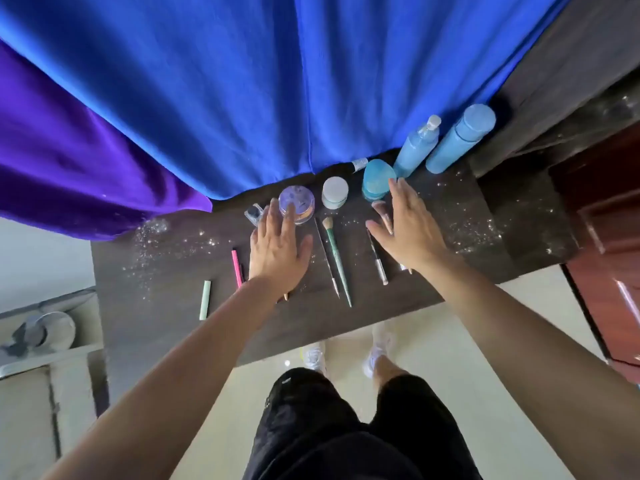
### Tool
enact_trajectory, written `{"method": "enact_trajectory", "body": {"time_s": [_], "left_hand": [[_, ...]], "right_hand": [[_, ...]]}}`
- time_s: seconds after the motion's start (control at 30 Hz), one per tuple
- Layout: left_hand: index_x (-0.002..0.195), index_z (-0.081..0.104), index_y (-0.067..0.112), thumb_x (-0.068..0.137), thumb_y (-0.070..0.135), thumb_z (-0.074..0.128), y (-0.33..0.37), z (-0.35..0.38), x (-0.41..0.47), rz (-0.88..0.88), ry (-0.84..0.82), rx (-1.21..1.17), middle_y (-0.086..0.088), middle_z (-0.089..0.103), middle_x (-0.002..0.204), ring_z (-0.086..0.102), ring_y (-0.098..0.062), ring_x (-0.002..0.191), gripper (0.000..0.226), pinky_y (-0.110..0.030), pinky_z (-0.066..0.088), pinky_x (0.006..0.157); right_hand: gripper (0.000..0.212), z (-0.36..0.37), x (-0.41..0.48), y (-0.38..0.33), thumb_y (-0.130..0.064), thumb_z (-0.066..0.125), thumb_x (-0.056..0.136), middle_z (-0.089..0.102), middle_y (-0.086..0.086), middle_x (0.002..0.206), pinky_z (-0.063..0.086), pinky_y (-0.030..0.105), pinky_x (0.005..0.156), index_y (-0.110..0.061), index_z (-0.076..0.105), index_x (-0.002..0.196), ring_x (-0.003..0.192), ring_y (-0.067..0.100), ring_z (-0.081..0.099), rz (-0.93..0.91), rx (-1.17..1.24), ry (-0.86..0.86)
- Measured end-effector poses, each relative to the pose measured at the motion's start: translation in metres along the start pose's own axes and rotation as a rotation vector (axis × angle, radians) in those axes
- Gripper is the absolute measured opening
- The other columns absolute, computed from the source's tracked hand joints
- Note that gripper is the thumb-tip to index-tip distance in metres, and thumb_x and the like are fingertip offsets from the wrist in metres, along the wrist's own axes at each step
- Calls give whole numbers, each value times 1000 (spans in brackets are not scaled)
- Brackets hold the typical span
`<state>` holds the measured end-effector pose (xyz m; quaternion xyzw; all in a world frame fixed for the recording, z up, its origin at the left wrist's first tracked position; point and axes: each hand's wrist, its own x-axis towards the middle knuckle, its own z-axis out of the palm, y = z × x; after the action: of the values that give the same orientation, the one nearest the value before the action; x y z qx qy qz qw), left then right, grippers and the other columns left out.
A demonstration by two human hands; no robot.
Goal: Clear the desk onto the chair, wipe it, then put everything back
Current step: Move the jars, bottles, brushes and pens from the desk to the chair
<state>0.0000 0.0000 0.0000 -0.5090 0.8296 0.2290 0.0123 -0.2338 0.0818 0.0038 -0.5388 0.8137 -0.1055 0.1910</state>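
Black shorts and pale shoes sit nearest, with both forearms reaching out over the dark desk. The left hand is flat, fingers straight and spread, holding nothing. Its fingertips overlap a clear-lidded jar, though whether they touch it cannot be told. A pink pencil and a mint stick lie left of those fingers. The right hand is likewise spread and empty, with a small pink brush under its fingers. Between the two thumbs lies a green-handled makeup brush. Beyond the right fingertips stand a teal sponge case, a pump bottle and a blue bottle, backed by a blue curtain.
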Motion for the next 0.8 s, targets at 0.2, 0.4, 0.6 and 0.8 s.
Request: {"method": "enact_trajectory", "body": {"time_s": [0.2,0.4,0.6,0.8], "left_hand": [[157,19,16,98,47,48,0,28,29,-86,88,-63,-16,10,165,10,-33,151,73,-47,19,119],[157,21,20,95,51,53,9,46,50,-198,184,-182,-13,18,163,22,-31,148,77,-48,27,113],[149,39,8,94,43,61,19,51,61,-241,373,-266,-15,46,145,46,-33,130,69,-42,39,103],[143,45,2,90,43,69,31,36,30,-179,471,-298,-12,59,128,53,-27,120,71,-31,40,99]], "right_hand": [[92,26,37,13,-42,67,91,26,22,157,42,46,106,-8,15,158,140,37,36,-3,106,93],[95,35,57,21,-46,69,88,43,17,145,41,44,103,-6,19,157,131,33,46,3,214,157],[81,32,63,22,-43,72,87,47,6,148,42,45,104,-9,34,150,132,25,49,56,296,187],[77,13,34,15,-45,78,80,56,1,134,47,44,97,-12,43,140,120,20,55,32,443,250]]}}
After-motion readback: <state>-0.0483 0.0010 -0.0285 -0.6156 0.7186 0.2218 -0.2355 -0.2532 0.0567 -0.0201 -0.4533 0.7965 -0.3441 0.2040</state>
